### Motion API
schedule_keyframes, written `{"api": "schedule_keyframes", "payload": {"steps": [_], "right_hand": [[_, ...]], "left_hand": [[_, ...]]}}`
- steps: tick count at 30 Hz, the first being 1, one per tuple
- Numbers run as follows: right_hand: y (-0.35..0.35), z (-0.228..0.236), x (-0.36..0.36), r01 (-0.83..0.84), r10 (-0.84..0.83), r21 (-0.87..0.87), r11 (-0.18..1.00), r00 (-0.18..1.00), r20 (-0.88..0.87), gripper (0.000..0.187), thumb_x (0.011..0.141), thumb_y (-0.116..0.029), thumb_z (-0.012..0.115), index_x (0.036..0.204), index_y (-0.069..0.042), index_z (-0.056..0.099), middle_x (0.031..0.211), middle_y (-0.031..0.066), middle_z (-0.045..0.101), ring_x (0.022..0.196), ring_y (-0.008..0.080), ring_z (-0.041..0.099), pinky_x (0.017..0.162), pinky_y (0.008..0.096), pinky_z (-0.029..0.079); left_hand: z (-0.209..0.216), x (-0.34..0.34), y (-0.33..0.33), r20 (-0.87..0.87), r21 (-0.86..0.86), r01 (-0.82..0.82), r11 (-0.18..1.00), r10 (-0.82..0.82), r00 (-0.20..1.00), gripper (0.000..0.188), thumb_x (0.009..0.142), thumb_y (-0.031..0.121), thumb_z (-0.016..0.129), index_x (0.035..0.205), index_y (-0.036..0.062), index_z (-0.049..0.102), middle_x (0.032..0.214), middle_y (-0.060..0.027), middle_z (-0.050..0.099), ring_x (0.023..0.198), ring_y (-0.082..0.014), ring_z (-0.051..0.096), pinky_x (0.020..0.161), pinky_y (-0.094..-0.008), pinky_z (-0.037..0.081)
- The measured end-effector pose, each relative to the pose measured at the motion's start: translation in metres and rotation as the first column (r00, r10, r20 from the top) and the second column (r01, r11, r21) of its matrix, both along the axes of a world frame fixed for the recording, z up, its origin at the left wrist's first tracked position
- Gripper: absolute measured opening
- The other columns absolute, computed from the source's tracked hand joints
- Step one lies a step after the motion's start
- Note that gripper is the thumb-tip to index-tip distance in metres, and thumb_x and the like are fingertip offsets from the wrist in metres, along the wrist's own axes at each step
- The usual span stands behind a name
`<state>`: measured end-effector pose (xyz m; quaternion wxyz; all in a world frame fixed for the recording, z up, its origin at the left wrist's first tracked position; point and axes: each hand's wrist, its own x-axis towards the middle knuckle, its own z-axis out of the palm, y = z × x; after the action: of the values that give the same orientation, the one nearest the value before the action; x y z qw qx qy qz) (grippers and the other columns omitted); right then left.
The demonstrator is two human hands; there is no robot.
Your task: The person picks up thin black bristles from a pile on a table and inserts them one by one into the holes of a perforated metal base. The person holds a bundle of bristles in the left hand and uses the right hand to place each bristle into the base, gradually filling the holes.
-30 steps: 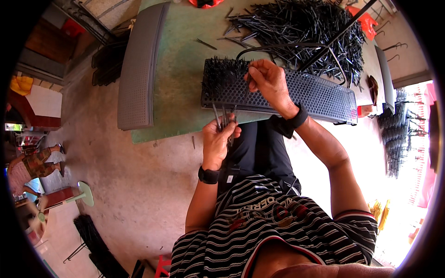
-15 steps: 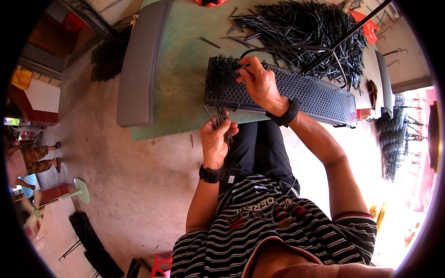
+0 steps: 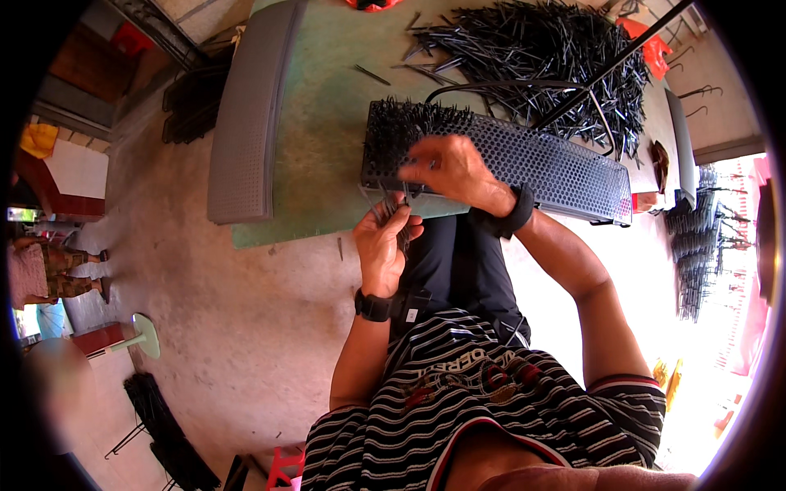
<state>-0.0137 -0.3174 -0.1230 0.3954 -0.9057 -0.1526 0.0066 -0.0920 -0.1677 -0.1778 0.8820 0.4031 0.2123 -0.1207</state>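
Observation:
My left hand [image 3: 381, 250] is closed around a bundle of thin dark sticks [image 3: 403, 237], just below the near edge of a perforated black panel [image 3: 540, 164]. Rows of black sticks [image 3: 393, 131] stand upright in the holes at the panel's left end. My right hand [image 3: 454, 172] hovers over the panel's near edge, above the left hand's bundle. Its fingers are bent but smeared by motion, so whether they grip a stick cannot be made out. The panel rests on a green table [image 3: 327, 106] and most of its holes show bare.
Behind the panel lies a big heap of loose black sticks [image 3: 548, 57]. A black rod frame [image 3: 589, 86] stands over the panel's far side. Stacked grey perforated panels [image 3: 250, 123] lie along the table's left edge. A person [image 3: 49, 274] is at the far left.
My right hand has moved from the stick-filled left end of the panel toward me, close to the left hand. My left hand has barely moved and keeps the bundle.

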Motion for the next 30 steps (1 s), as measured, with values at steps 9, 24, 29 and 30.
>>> {"api": "schedule_keyframes", "payload": {"steps": [9, 24, 29, 30], "right_hand": [[0.001, 0.006, -0.005, 0.148, -0.215, 0.393, 0.907, 0.968, 0.13, 0.013, 0.084, -0.005, 0.06, 0.095, 0.002, 0.057, 0.075, 0.0146, 0.066, 0.062, 0.0206, 0.066, 0.054, 0.0284, 0.05], [0.001, -0.006, 0.01, -0.01, 0.124, -0.246, 0.969, 0.884, 0.45, 0.013, 0.079, -0.006, 0.062, 0.091, -0.005, 0.058, 0.073, 0.0105, 0.057, 0.061, 0.0324, 0.057, 0.05, 0.0389, 0.044], [0.004, -0.001, 0.018, -0.054, 0.197, -0.322, 0.945, 0.881, 0.43, 0.009, 0.077, -0.009, 0.06, 0.085, -0.006, 0.056, 0.07, 0.0107, 0.055, 0.061, 0.0317, 0.058, 0.048, 0.0415, 0.044], [0.004, -0.002, 0.019, -0.068, 0.21, -0.322, 0.944, 0.878, 0.431, 0.009, 0.077, -0.009, 0.06, 0.085, -0.006, 0.056, 0.07, 0.0108, 0.055, 0.061, 0.0317, 0.058, 0.048, 0.0417, 0.044]], "left_hand": [[0.0, -0.002, -0.01, 0.003, -0.033, -0.092, 0.995, 0.092, 0.996, 0.013, 0.085, 0.0, 0.059, 0.097, 0.0015, 0.058, 0.082, -0.0098, 0.063, 0.067, -0.0189, 0.063, 0.057, -0.0309, 0.055], [-0.004, -0.001, -0.004, -0.024, -0.028, -0.077, 0.997, 0.076, 0.997, 0.017, 0.086, 0.0, 0.057, 0.102, 0.0041, 0.06, 0.078, -0.0053, 0.061, 0.063, -0.0165, 0.061, 0.057, -0.0325, 0.056], [-0.006, -0.001, -0.003, -0.014, -0.062, -0.073, 0.995, 0.073, 0.997, 0.018, 0.086, 0.0, 0.057, 0.103, 0.0048, 0.06, 0.078, -0.0055, 0.061, 0.065, -0.0178, 0.063, 0.059, -0.0341, 0.056], [-0.006, -0.001, -0.003, -0.013, -0.072, -0.072, 0.995, 0.071, 0.997, 0.019, 0.086, 0.0, 0.057, 0.104, 0.0048, 0.059, 0.078, -0.0055, 0.061, 0.065, -0.0179, 0.063, 0.059, -0.0343, 0.056]]}}
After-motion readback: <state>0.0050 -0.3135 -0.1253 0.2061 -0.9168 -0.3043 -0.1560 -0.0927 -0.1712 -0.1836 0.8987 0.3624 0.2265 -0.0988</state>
